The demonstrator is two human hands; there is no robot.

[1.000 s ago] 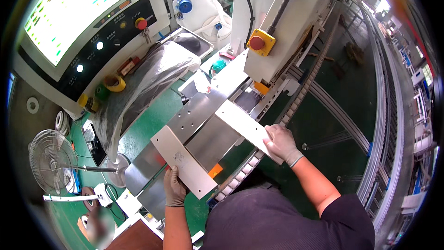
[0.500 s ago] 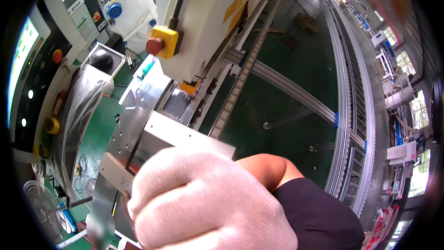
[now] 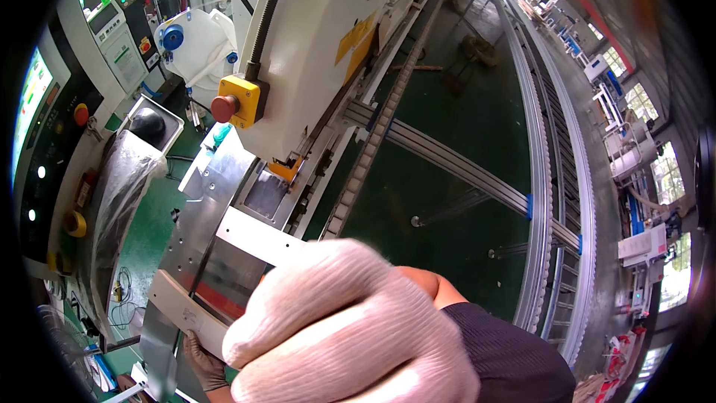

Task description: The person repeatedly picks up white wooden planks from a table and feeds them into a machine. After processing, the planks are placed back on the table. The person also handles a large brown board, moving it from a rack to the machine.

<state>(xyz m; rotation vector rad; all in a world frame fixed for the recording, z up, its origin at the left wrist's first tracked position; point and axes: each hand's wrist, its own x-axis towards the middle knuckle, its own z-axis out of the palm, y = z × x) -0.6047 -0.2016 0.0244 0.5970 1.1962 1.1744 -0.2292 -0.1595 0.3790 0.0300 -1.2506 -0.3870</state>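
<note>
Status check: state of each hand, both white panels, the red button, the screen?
Right hand: gloved, raised close to the camera, blurred; grip not clear.
Left hand: dark glove, holding the lower white panel.
Lower white panel: held at its end, lying over the metal table.
Upper white panel: flat on the metal table.
Red button: not touched.
Screen: lit.

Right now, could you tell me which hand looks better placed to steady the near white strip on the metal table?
Probably the left. The left hand is already at the strip's near end on the table, apparently gripping it. The right hand is raised close to the camera, off the table.
</note>
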